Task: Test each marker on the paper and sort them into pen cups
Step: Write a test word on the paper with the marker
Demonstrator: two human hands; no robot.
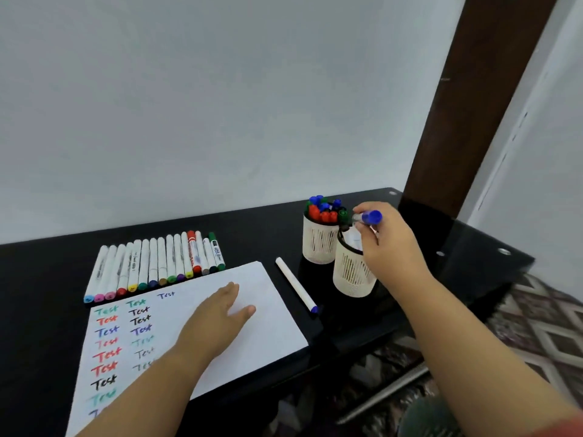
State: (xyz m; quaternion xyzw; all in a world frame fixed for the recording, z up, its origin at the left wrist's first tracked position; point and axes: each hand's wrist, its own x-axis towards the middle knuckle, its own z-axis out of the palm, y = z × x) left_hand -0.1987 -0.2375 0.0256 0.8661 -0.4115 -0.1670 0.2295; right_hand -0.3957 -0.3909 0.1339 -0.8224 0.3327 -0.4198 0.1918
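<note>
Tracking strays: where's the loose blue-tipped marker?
Head view: the loose marker lies on the black table, between the paper's right edge and the two pen cups, blue tip toward the camera.

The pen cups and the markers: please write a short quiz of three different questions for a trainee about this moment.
1. True or false: the right hand holds a blue-capped marker over the nearer pen cup.
2. Multiple choice: what does the left hand do? A) grips a marker; B) rests flat on the paper; C) lifts a cup.
3. Fill in: the single marker beside the paper lies between the paper and the ____.

Key:
1. True.
2. B. Its fingers are straight.
3. Pen cups. The farther pen cup is already full of markers; the row of markers lies behind the paper.
</note>
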